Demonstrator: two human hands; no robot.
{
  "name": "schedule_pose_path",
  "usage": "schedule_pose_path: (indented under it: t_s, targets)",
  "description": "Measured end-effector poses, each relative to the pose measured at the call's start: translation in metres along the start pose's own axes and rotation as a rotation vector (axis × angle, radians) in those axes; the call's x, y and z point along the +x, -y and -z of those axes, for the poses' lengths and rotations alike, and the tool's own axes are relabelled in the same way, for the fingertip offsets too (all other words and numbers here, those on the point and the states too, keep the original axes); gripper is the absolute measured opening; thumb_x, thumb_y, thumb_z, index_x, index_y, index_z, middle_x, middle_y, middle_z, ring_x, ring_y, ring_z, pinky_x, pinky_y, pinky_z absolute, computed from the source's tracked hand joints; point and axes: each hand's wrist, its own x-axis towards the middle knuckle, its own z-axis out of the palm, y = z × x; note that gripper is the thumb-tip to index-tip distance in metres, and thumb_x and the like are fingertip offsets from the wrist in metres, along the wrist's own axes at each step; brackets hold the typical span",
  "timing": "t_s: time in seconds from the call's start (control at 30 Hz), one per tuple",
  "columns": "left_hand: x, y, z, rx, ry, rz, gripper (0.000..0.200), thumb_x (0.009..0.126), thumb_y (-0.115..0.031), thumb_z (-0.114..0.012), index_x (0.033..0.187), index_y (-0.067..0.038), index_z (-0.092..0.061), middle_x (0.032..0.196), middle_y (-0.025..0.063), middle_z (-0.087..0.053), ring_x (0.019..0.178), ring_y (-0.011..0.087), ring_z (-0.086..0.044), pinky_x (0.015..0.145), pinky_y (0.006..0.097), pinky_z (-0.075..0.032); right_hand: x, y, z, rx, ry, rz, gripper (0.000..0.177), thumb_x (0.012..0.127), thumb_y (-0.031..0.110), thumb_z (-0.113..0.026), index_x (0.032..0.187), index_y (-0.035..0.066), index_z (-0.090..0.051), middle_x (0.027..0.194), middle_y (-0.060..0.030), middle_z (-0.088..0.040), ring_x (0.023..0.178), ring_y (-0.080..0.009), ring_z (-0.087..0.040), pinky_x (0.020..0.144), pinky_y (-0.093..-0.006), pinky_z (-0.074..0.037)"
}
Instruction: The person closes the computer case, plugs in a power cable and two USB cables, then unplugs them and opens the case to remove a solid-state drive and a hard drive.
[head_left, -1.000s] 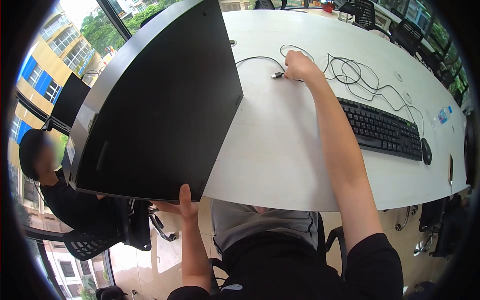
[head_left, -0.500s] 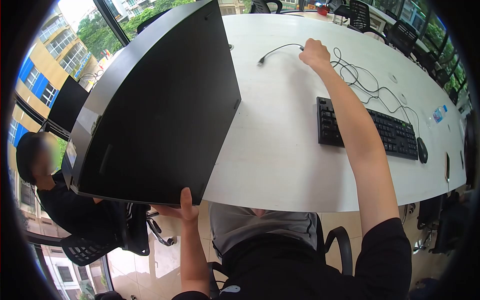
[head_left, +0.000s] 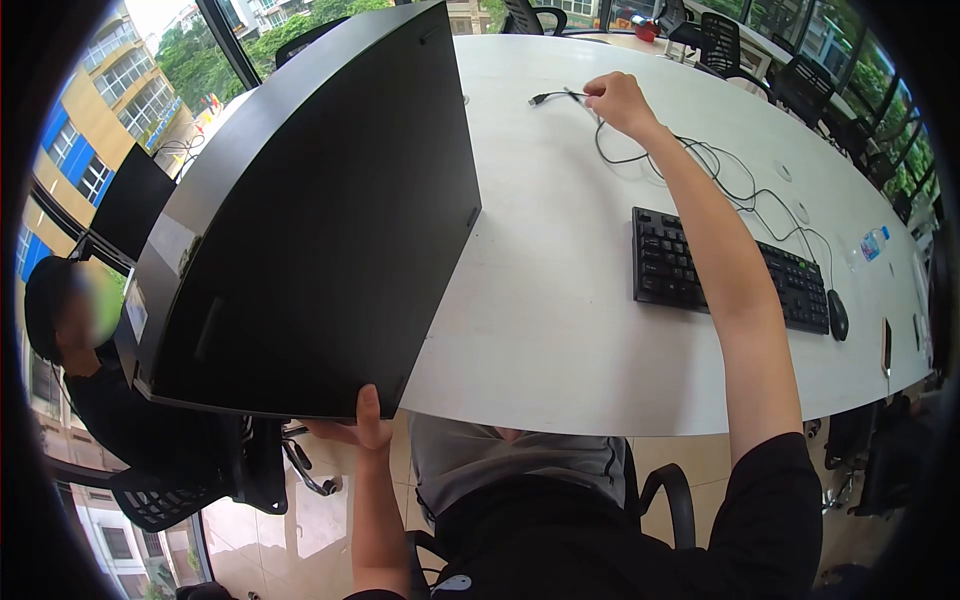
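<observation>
A large black computer case point(head_left: 330, 230) stands tilted at the left edge of the white table point(head_left: 540, 330). My left hand point(head_left: 362, 425) grips its lower corner, thumb on the side panel and fingers underneath. Over the far part of the table, my right hand point(head_left: 615, 100) pinches a thin dark cable point(head_left: 612, 158) with USB plugs point(head_left: 540, 99) sticking out to its left. The cables run in loops to a black keyboard point(head_left: 670, 260), partly hidden under my right forearm, and a black mouse point(head_left: 838, 315).
A water bottle point(head_left: 874, 243) and a phone point(head_left: 886, 347) lie at the right side of the table. At left, a person point(head_left: 90, 390) sits near a dark monitor point(head_left: 133, 205). Office chairs point(head_left: 720, 42) stand beyond the table.
My right hand has shifted slightly left, and the plugs and cable have moved with it. The cable loops lie differently on the table. My left hand keeps its hold on the case.
</observation>
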Motion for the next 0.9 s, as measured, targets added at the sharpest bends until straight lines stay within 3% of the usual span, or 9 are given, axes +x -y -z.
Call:
schedule_pose_path:
  t_s: [0.1,0.3,0.5,0.6,0.67,0.73,0.8,0.83,0.9]
  targets:
    - [0.000,0.001,0.001,-0.007,0.005,0.010,0.090,0.079,-0.026,-0.076,0.152,0.004,-0.032,0.133,0.0197,-0.050,0.116,0.0292,-0.056,0.097,0.0403,-0.051,-0.001,0.021,-0.002,0.086,0.086,-0.035,0.027,0.091,0.017,-0.076,0.112,0.000,-0.081,0.107,-0.0168,-0.080,0.099,-0.0274,-0.077,0.092,-0.0347,-0.059]
    - [-0.004,0.011,0.010,0.011,0.081,0.003,0.099,0.083,-0.031,-0.077,0.161,-0.002,-0.024,0.145,0.0196,-0.045,0.128,0.0312,-0.053,0.109,0.0456,-0.049,-0.011,0.061,0.008,0.080,0.243,-0.049,0.029,0.098,0.026,-0.075,0.113,0.002,-0.081,0.108,-0.0151,-0.080,0.100,-0.0225,-0.076,0.089,-0.0350,-0.060]
    - [-0.002,0.008,0.005,-0.014,0.072,-0.027,0.101,0.084,-0.030,-0.076,0.163,-0.002,-0.021,0.149,0.0208,-0.043,0.134,0.0323,-0.048,0.113,0.0470,-0.044,-0.062,0.124,0.030,0.267,0.269,0.186,0.030,0.101,0.027,-0.073,0.116,0.002,-0.079,0.108,-0.0110,-0.079,0.094,-0.0205,-0.075,0.087,-0.0357,-0.061]
    - [-0.004,0.011,0.005,0.000,0.055,-0.031,0.100,0.085,-0.030,-0.076,0.164,-0.001,-0.021,0.151,0.0213,-0.041,0.136,0.0328,-0.046,0.116,0.0464,-0.042,-0.105,0.173,0.049,0.408,0.322,0.255,0.036,0.102,0.028,-0.073,0.127,0.002,-0.074,0.122,-0.0123,-0.076,0.101,-0.0214,-0.074,0.090,-0.0350,-0.060]
    - [-0.003,0.008,0.005,0.037,0.058,-0.046,0.100,0.086,-0.027,-0.075,0.164,0.000,-0.019,0.153,0.0217,-0.039,0.137,0.0331,-0.045,0.116,0.0462,-0.041,-0.134,0.202,0.059,0.423,0.364,0.351,0.045,0.102,0.028,-0.072,0.140,0.005,-0.066,0.133,-0.0150,-0.070,0.112,-0.0246,-0.071,0.096,-0.0360,-0.058]
    - [0.001,-0.002,0.003,0.098,0.077,-0.083,0.099,0.087,-0.022,-0.075,0.164,0.000,-0.016,0.155,0.0222,-0.037,0.139,0.0332,-0.045,0.116,0.0466,-0.040,-0.164,0.228,0.067,0.491,0.374,0.431,0.061,0.101,0.037,-0.072,0.145,-0.003,-0.057,0.138,-0.0269,-0.063,0.123,-0.0400,-0.065,0.107,-0.0441,-0.052]
    - [-0.004,-0.014,0.000,0.154,0.082,-0.068,0.110,0.083,-0.026,-0.081,0.165,0.001,-0.011,0.154,0.0243,-0.035,0.140,0.0369,-0.042,0.117,0.0497,-0.038,-0.193,0.250,0.070,0.528,0.388,0.463,0.076,0.102,0.039,-0.071,0.153,-0.009,-0.042,0.149,-0.0325,-0.052,0.134,-0.0452,-0.057,0.113,-0.0456,-0.047]
    - [-0.009,-0.020,-0.002,0.181,0.085,-0.059,0.116,0.081,-0.028,-0.084,0.165,0.001,-0.009,0.153,0.0254,-0.035,0.141,0.0387,-0.041,0.118,0.0513,-0.036,-0.202,0.260,0.076,0.535,0.517,0.420,0.095,0.099,0.045,-0.073,0.157,-0.014,-0.027,0.156,-0.0403,-0.037,0.142,-0.0512,-0.047,0.117,-0.0479,-0.044]
    - [-0.022,-0.027,-0.010,0.326,0.087,-0.180,0.127,0.081,-0.028,-0.086,0.167,-0.002,0.004,0.162,0.0278,-0.023,0.149,0.0401,-0.032,0.121,0.0531,-0.030,-0.224,0.276,0.079,0.535,0.524,0.449,0.106,0.096,0.050,-0.074,0.158,-0.016,-0.018,0.159,-0.0437,-0.029,0.145,-0.0549,-0.041,0.120,-0.0497,-0.040]
